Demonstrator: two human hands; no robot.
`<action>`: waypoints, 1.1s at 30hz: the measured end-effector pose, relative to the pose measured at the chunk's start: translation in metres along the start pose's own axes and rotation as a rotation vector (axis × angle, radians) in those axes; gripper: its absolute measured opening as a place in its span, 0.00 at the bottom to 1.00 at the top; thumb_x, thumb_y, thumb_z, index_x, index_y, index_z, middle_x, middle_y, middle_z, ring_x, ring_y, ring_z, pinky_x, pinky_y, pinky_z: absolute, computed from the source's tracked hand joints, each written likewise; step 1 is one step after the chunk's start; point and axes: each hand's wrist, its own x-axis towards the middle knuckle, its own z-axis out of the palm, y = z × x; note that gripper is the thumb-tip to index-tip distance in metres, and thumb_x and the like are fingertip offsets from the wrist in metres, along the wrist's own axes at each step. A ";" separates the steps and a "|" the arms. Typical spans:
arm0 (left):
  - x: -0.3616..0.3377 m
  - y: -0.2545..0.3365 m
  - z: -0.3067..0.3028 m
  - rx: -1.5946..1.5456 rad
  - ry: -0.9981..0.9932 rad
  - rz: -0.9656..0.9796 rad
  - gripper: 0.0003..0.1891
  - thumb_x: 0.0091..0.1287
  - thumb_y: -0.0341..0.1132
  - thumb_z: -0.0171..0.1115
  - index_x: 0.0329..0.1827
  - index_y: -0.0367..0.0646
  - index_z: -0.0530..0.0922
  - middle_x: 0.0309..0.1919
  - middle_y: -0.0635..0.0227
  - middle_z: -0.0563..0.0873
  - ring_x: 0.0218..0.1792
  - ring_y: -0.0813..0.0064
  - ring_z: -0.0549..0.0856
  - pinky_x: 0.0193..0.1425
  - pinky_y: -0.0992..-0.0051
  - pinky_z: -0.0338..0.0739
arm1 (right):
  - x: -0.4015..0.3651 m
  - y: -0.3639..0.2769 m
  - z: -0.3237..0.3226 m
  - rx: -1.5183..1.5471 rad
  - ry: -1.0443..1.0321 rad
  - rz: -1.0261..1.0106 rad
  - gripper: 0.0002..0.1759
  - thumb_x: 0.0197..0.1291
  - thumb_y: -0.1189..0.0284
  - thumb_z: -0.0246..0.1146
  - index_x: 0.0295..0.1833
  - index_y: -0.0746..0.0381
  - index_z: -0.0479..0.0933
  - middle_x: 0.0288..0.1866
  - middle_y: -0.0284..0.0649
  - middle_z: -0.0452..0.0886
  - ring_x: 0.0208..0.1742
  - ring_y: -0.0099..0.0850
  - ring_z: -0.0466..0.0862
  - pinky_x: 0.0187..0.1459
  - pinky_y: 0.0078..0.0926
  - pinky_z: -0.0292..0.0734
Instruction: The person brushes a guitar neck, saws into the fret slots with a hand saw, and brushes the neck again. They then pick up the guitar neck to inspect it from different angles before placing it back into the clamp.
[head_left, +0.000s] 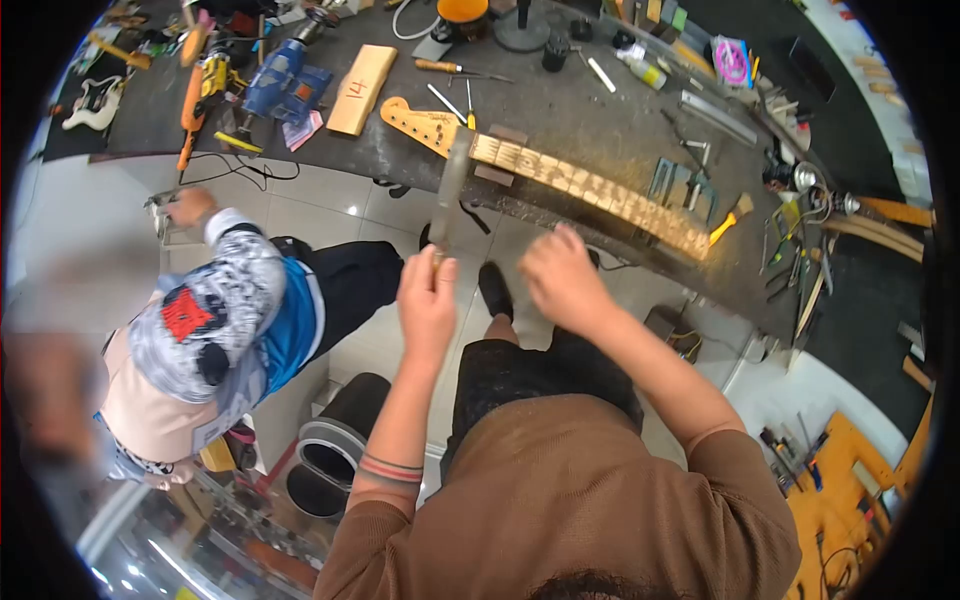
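My left hand (428, 300) is closed round the handle of a long grey flat file (452, 195), which points up toward the bench and overlaps the guitar neck near its nut end. The guitar neck (590, 185) lies along the bench's front edge, its pale headstock (415, 125) to the left and marked blocks along the fretboard. My right hand (560, 278) is raised below the neck, apart from it, with fingers curled; whether anything is inside is hidden. Beside the neck's right end lies a yellow-handled brush (733, 218).
On the dark bench (620, 120) are a wooden block marked 14 (362, 90), a wooden-handled tool (440, 67), a blue vise (285, 85) and small metal clamps (682, 185). Another person (230, 310) stands at left, one hand at a metal object. A black bin (340, 440) stands behind.
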 end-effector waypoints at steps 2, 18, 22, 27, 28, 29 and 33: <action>0.016 -0.018 -0.022 -0.025 -0.016 -0.060 0.15 0.86 0.34 0.66 0.66 0.31 0.84 0.44 0.61 0.89 0.44 0.68 0.87 0.53 0.67 0.82 | 0.029 0.017 0.006 0.035 0.226 0.062 0.15 0.59 0.79 0.71 0.52 0.60 0.84 0.55 0.44 0.84 0.66 0.49 0.83 0.78 0.57 0.71; 0.015 -0.031 0.021 0.278 -0.228 0.248 0.33 0.78 0.16 0.65 0.87 0.38 0.76 0.35 0.58 0.86 0.31 0.70 0.80 0.43 0.73 0.81 | 0.095 0.062 0.054 0.023 0.550 0.107 0.25 0.65 0.78 0.72 0.67 0.54 0.88 0.65 0.39 0.85 0.74 0.48 0.82 0.81 0.61 0.69; -0.004 -0.041 0.018 0.262 -0.266 0.181 0.33 0.78 0.15 0.65 0.87 0.37 0.76 0.37 0.56 0.88 0.32 0.70 0.80 0.44 0.72 0.82 | 0.091 0.063 0.055 0.019 0.506 0.110 0.27 0.65 0.75 0.72 0.70 0.48 0.90 0.67 0.37 0.85 0.79 0.48 0.80 0.86 0.64 0.65; -0.007 -0.047 0.020 0.266 -0.252 0.209 0.34 0.77 0.15 0.66 0.87 0.37 0.76 0.37 0.55 0.88 0.32 0.69 0.80 0.43 0.72 0.82 | 0.092 0.063 0.056 -0.018 0.484 0.121 0.28 0.66 0.74 0.72 0.71 0.45 0.90 0.67 0.37 0.85 0.79 0.47 0.80 0.87 0.64 0.64; -0.007 -0.048 0.020 0.264 -0.251 0.209 0.34 0.77 0.15 0.66 0.87 0.37 0.76 0.37 0.55 0.88 0.32 0.69 0.80 0.43 0.72 0.82 | 0.092 0.063 0.056 -0.027 0.483 0.120 0.28 0.66 0.74 0.72 0.70 0.45 0.90 0.67 0.37 0.85 0.79 0.46 0.80 0.87 0.64 0.64; -0.007 -0.046 0.019 0.270 -0.256 0.202 0.34 0.77 0.15 0.66 0.87 0.37 0.76 0.37 0.55 0.88 0.32 0.69 0.80 0.44 0.72 0.82 | 0.092 0.062 0.056 -0.035 0.479 0.121 0.27 0.66 0.74 0.72 0.70 0.45 0.90 0.67 0.37 0.85 0.79 0.46 0.80 0.87 0.64 0.64; -0.007 -0.045 0.021 0.263 -0.237 0.218 0.33 0.77 0.15 0.66 0.86 0.37 0.77 0.38 0.55 0.88 0.32 0.68 0.80 0.44 0.72 0.82 | 0.092 0.062 0.057 -0.041 0.479 0.126 0.28 0.65 0.75 0.72 0.70 0.45 0.91 0.68 0.37 0.85 0.79 0.46 0.80 0.87 0.64 0.63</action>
